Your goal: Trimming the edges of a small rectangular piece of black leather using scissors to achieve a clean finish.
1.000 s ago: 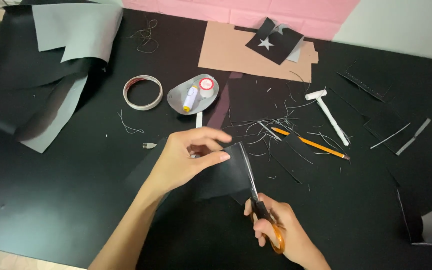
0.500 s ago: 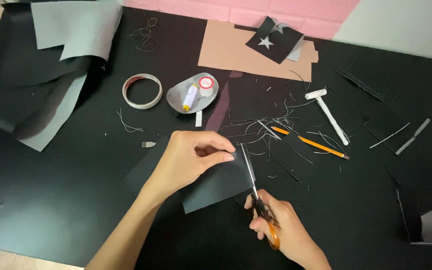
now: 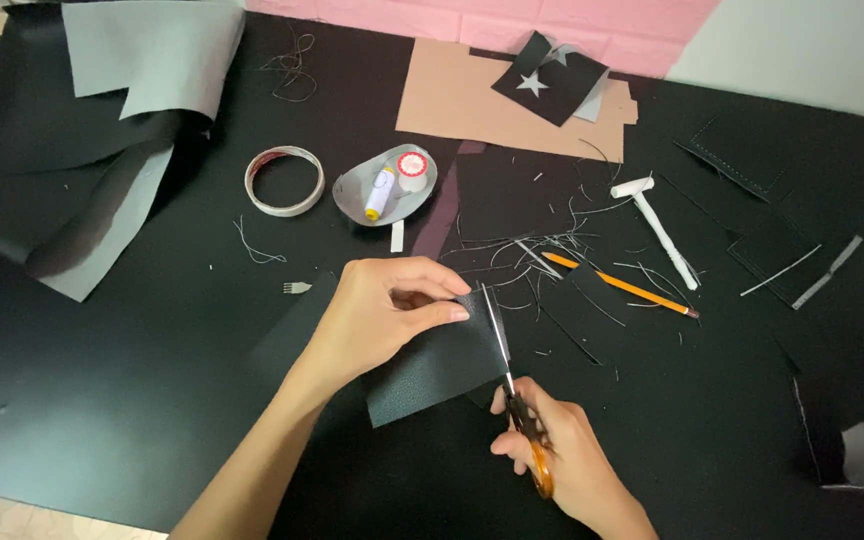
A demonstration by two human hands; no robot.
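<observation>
left hand (image 3: pixel 382 315) pinching, right hand (image 3: pixel 562 455) gripping

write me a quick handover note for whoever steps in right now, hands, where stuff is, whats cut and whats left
Left hand: pinches the top edge of the black leather piece, holding it above the black table.
Right hand: grips the orange-handled scissors, blades up along the piece's right edge.
Nearby: pencil, white tool, tape roll, thread dish.
Done: thin black trimmings lie scattered by the pencil.
Left: the blades sit partway along the right edge; its upper part looks uncut.
</observation>
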